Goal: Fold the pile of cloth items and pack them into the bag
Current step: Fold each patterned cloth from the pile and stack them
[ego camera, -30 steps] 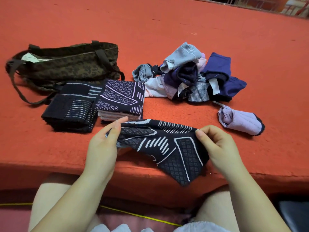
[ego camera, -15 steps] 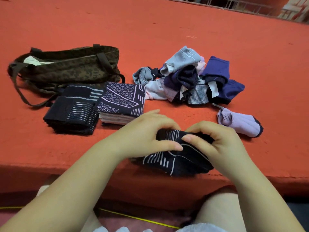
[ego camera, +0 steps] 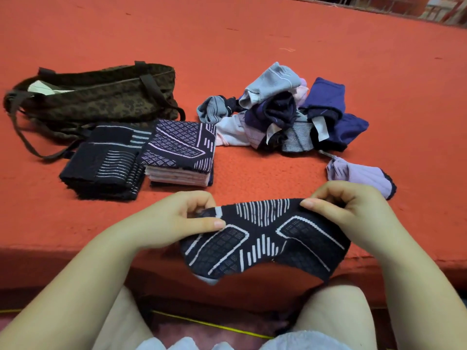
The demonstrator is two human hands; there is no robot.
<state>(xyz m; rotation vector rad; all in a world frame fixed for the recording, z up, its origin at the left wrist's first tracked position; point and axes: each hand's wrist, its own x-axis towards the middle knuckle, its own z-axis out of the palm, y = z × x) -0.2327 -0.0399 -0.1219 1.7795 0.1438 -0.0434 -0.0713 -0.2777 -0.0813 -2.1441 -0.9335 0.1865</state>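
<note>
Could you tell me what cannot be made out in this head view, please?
- Bag contents: its wall hides all but a pale scrap.
- Items low in the unfolded pile: covered by upper pieces.
- Fingertips of left hand and right hand: tucked behind the patterned cloth.

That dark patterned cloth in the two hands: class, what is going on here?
A person is folding cloth items. The left hand and right hand each pinch an upper corner of a dark patterned cloth, held spread above the near edge of the red surface. Two folded stacks lie beside the bag. An unfolded pile and a lilac piece wait to the right.
</note>
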